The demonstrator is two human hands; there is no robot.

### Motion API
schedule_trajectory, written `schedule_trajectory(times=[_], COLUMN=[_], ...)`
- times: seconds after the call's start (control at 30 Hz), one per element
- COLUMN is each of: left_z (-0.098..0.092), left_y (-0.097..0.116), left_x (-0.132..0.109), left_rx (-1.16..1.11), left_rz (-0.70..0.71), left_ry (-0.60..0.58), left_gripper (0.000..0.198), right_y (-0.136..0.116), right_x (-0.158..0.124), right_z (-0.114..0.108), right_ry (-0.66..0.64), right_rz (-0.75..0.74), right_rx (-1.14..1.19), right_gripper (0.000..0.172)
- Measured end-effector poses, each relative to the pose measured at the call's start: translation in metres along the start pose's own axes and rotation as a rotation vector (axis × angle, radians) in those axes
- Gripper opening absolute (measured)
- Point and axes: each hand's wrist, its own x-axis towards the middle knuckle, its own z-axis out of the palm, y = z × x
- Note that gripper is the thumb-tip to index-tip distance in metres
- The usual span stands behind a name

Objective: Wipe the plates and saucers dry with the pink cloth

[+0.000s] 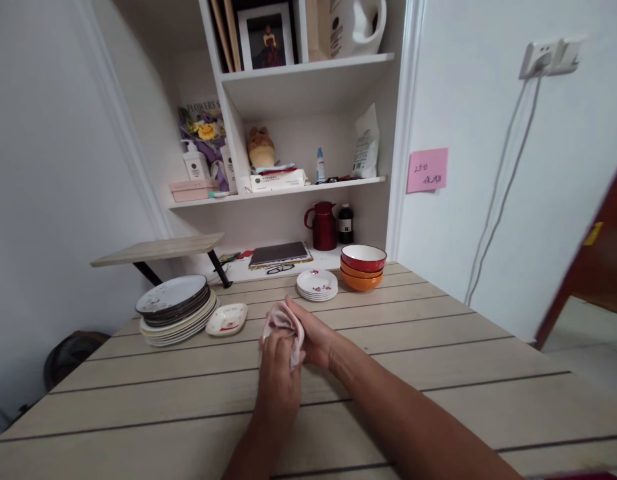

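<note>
both my left grip and right grip pinch the pink-rimmed dish; slackening either could drop it onto the surface.

The cloth and wooden tabletop look matt, the bowls glossy.

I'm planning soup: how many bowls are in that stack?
3: red bowl on top, orange bowl in the middle, another orange bowl underneath; more may be nested unseen.
</note>
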Motion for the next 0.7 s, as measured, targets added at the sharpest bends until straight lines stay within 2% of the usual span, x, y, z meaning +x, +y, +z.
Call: schedule_trajectory(times=[0.1,0.17,0.27,0.37,0.53,0.6,0.7], left_z=[-0.004,-0.007,-0.007,-0.003,0.002,0.001,-0.001], left_y=[0.004,0.003,-0.006,-0.019,-0.033,-0.031,-0.025], left_x=[0.002,0.003,0.002,0.000,-0.002,-0.002,-0.003], left_rx=[-0.216,-0.328,-0.397,-0.332,-0.131,-0.051,0.087], left_rz=[-0.273,-0.412,-0.468,-0.372,-0.148,-0.072,0.060], left_ry=[0.074,0.117,0.118,0.081,0.113,0.052,-0.052], left_gripper=[0.023,0.027,0.030,0.032,0.039,0.040,0.041], right_y=[0.005,0.009,0.015,0.023,0.034,0.032,0.020], right_x=[-0.005,-0.008,-0.008,-0.005,0.003,0.005,0.008], right_z=[0.005,0.006,0.006,0.007,0.013,0.012,0.005], right_ry=[-0.032,-0.097,-0.142,-0.094,-0.016,0.037,0.062], right_rz=[-0.216,-0.272,-0.289,-0.315,-0.315,-0.192,0.037], right_rx=[0.035,-0.009,-0.124,-0.144,0.056,0.091,0.087], right_gripper=[0.051,0.065,0.080,0.070,0.037,0.037,0.052])
